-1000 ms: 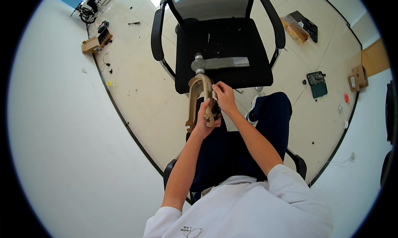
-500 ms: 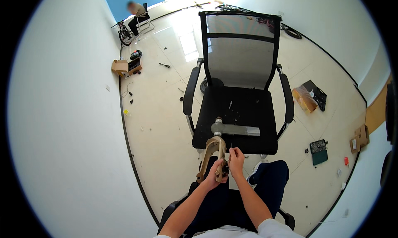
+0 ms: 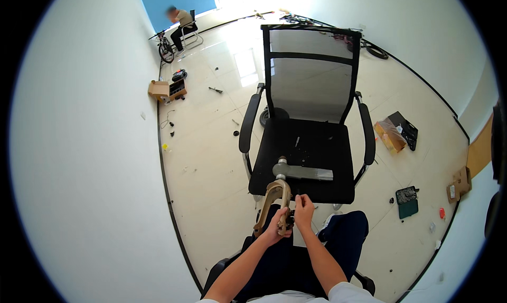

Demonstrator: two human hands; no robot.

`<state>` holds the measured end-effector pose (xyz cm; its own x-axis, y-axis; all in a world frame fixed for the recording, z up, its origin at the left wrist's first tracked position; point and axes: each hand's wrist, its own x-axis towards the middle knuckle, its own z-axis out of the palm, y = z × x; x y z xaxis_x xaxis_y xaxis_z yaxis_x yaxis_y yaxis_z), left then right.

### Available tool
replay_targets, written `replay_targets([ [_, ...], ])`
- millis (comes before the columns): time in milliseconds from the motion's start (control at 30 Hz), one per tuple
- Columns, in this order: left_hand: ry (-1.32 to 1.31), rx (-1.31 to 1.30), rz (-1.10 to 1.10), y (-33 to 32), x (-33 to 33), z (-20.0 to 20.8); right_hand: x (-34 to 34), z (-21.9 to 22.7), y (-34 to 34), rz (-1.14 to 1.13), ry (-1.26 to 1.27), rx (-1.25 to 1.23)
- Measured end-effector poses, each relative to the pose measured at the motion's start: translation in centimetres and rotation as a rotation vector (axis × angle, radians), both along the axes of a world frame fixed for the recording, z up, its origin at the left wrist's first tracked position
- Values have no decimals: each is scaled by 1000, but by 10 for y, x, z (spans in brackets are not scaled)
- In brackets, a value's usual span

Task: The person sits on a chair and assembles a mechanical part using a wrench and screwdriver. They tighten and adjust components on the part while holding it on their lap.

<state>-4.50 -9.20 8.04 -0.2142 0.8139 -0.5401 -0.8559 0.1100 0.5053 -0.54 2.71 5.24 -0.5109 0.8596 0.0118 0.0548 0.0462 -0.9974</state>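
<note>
My left hand (image 3: 273,230) is wrapped around one leg of a tan two-legged wheel fork (image 3: 270,193), near its lower end. Small dark parts sit on that leg, partly hidden by my fingers. Beside it on the right, my right hand (image 3: 303,212) is closed in a pinch, with a thin dark rod (image 3: 298,191) sticking up from the fingertips; its exact kind is too small to tell. The fork's upper end joins a grey tube-like piece with a flat arm (image 3: 309,172), resting on the black office chair's seat (image 3: 322,139).
Small loose bits and a thin light piece (image 3: 297,142) lie on the seat. To the right are a black tool case (image 3: 406,131), a green case (image 3: 407,208) and cardboard boxes (image 3: 460,182). An open carton (image 3: 159,90) stands left. Far left, a person (image 3: 182,25) sits near a bicycle (image 3: 166,51).
The whole view has shifted a little, so the chair and floor items appear lower and slightly to the right. Both hands keep nearly the same hold beside the fork.
</note>
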Motion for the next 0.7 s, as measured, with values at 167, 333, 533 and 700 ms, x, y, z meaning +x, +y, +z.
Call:
replay_targets([
  [167,30,-115,55,8,3,1,18,-19,21,34,34,-356],
  [333,-33,-51,-11,4,-2,-25,34,0,28,308,241,-743],
  [533,21,-59,26,10,3,-1,22,5,28,329,106,-593],
  [700,29,-74,7,13,5,2,1,-18,20,213,132,-249],
])
